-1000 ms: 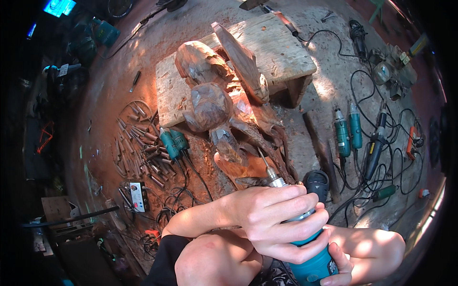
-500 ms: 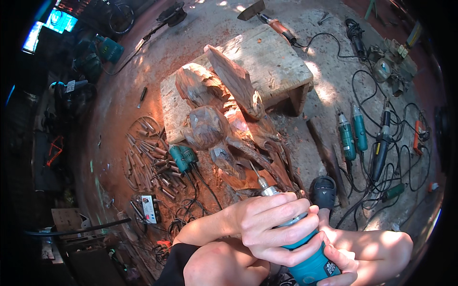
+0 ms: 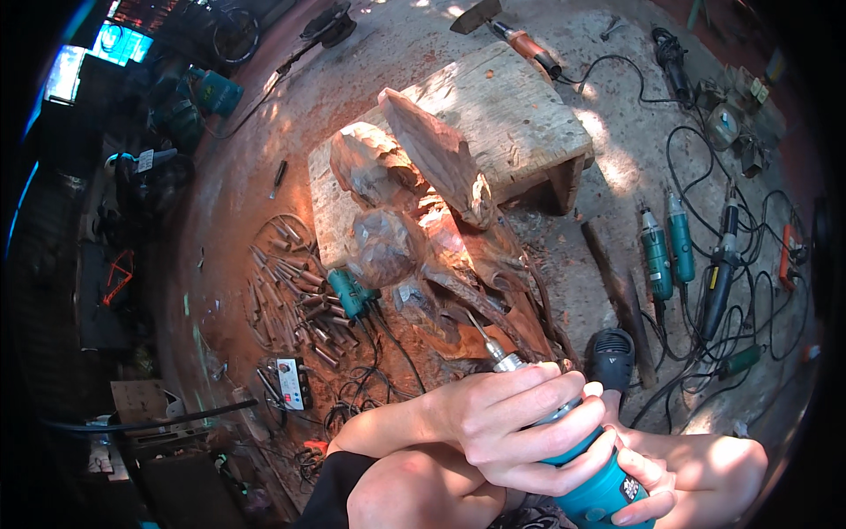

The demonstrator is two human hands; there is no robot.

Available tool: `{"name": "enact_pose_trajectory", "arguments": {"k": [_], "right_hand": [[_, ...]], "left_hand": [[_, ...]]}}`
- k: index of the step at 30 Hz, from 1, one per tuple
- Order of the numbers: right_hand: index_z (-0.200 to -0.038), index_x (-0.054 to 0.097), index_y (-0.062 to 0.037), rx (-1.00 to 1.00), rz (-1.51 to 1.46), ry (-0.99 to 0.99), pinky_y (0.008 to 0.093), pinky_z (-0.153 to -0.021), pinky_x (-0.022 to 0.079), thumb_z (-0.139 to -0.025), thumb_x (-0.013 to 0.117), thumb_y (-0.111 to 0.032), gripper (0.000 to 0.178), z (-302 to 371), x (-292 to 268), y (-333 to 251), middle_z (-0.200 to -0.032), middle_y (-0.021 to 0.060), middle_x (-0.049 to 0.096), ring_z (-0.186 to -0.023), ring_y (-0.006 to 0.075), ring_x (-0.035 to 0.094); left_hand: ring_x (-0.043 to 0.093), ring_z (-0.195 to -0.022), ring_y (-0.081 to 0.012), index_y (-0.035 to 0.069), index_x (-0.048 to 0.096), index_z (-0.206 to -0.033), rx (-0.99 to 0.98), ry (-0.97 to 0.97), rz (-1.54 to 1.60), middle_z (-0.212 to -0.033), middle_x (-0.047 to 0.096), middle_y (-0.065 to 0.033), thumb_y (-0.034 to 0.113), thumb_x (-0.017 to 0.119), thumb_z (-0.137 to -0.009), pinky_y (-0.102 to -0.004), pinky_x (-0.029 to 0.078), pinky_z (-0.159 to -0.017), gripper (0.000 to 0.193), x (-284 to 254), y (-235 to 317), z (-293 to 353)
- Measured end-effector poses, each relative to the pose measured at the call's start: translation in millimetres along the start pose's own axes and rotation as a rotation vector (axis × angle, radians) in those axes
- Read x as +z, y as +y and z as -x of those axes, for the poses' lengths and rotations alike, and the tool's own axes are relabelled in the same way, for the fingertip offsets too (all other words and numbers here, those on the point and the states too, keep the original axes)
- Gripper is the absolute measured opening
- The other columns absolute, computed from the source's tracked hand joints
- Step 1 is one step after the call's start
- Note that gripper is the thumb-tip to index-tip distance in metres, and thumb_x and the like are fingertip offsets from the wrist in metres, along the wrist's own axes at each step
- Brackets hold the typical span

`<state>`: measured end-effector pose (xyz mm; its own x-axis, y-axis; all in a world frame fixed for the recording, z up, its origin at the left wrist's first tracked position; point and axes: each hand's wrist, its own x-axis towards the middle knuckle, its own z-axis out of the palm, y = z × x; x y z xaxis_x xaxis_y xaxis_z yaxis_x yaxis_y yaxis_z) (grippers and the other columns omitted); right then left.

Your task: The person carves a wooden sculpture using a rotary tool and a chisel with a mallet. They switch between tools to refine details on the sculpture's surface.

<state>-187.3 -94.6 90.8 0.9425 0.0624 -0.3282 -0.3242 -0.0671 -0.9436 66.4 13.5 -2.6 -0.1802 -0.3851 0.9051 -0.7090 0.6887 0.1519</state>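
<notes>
A teal die grinder (image 3: 589,483) is held in both my hands, low in the picture. My left hand (image 3: 529,428) wraps round its front part, fingers closed over the body. Behind it, my right hand (image 3: 650,483) grips the rear of the body, partly hidden. The thin metal bit (image 3: 480,330) points up and left at the lower part of a reddish-brown wood carving (image 3: 386,245). Whether its tip touches the wood I cannot tell. The carving has rounded lumps and a tall flat slab, and leans against a low wooden bench (image 3: 520,119).
Many loose carving-tool pieces (image 3: 304,304) lie left of the bench, with a teal power tool (image 3: 352,293) beside them. A white control box (image 3: 289,384) stands nearer. Right: two green grinders (image 3: 656,256), a long black tool (image 3: 721,282) and tangled cords. An adze-like tool (image 3: 480,16) lies beyond.
The whole view has shifted slightly, so everything sits a little further right and lower. Both hands keep their hold on the die grinder, its bit still directed at the carving.
</notes>
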Motion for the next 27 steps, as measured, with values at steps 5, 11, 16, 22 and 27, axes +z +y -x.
{"name": "enact_pose_trajectory", "arguments": {"k": [5,11,16,22,27], "right_hand": [[-0.155,0.04,0.007,-0.031,0.027,0.007,0.038,-0.118,0.046,-0.093,0.067,0.008,0.068,0,-5,1,-0.161,0.0234,0.039,-0.147,0.0271,0.045],[-0.152,0.042,0.0083,-0.029,0.074,-0.004,0.0378,-0.116,0.047,-0.093,0.067,0.007,0.064,3,-7,-2,-0.156,0.0236,0.044,-0.142,0.0275,0.049],[-0.15,0.044,0.0093,-0.021,0.117,-0.011,0.0376,-0.115,0.048,-0.094,0.067,0.007,0.061,8,-8,-13,-0.152,0.0238,0.048,-0.139,0.0277,0.052],[-0.147,0.046,0.0106,-0.034,0.145,-0.004,0.0374,-0.113,0.049,-0.094,0.068,0.006,0.057,-2,-3,-23,-0.147,0.024,0.053,-0.134,0.0281,0.055],[-0.145,0.048,0.0117,-0.009,0.128,0.004,0.0372,-0.112,0.05,-0.095,0.068,0.005,0.054,-11,5,-27,-0.143,0.0242,0.057,-0.131,0.0283,0.058]], "left_hand": [[0.072,-0.08,-0.0255,0.008,0.071,-0.107,-0.001,-0.073,-0.034,-0.096,0.071,-0.0121,0.012,0.076,-0.084,-0.0318,0.058,-0.066,0.024,-7,-4,-5],[0.073,-0.083,-0.0249,0.009,0.072,-0.107,-0.028,-0.052,-0.023,-0.099,0.072,-0.0115,0.014,0.076,-0.083,-0.0307,0.059,-0.068,0.025,-4,-1,-9],[0.073,-0.085,-0.0251,0.009,0.072,-0.107,-0.034,0.019,-0.084,-0.102,0.071,-0.0118,0.013,0.076,-0.083,-0.0311,0.06,-0.069,0.025,3,0,-4],[0.072,-0.087,-0.0249,0.008,0.071,-0.108,-0.032,-0.08,-0.093,-0.104,0.07,-0.0125,0.012,0.075,-0.083,-0.0322,0.06,-0.07,0.025,-10,-2,-17],[0.071,-0.086,-0.027,0.006,0.069,-0.107,0.076,-0.065,0.025,-0.102,0.071,-0.0138,0.015,0.07,-0.088,-0.0347,0.061,-0.074,0.021,-9,-3,-6]]}}
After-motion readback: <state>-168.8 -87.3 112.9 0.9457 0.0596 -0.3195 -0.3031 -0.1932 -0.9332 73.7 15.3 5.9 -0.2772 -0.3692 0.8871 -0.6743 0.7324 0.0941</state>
